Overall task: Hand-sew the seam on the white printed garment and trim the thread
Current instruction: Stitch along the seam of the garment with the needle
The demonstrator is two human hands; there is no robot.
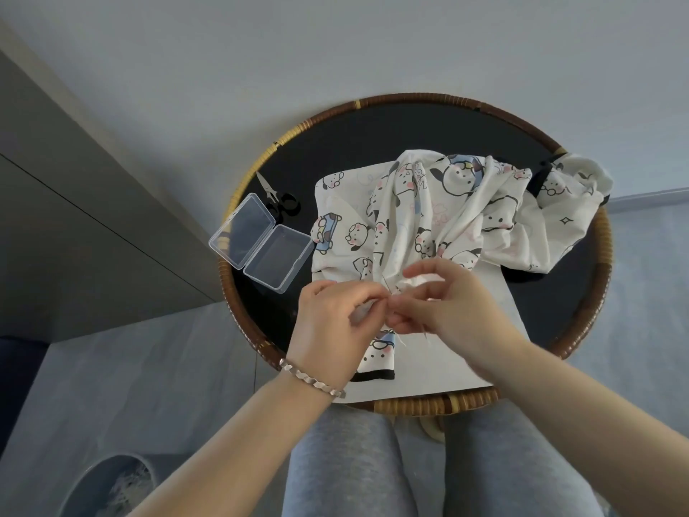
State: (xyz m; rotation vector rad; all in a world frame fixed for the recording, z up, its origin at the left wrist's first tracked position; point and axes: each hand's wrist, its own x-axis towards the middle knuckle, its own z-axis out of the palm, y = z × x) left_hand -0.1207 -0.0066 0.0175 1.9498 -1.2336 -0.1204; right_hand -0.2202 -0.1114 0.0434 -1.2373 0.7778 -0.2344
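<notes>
Open clear box [261,242] and scissors [277,197] sit on the left of the round table [600,255]. Left hand [332,322] pinches the garment [428,210], bunched mid-table. Right hand [455,311] pinches the same fold, fingertips touching.

The garment [428,210] in the middle of the frame is soft, matt white cloth with a printed pattern. The thread [399,340] below it is fine, white and matt. The table [604,255] has a glossy woven cane rim and a dark matt top. At left, the box [261,242] is clear glossy plastic and the scissors [277,197] have bright metal blades. The bracelet [311,378] is shiny metal.
</notes>
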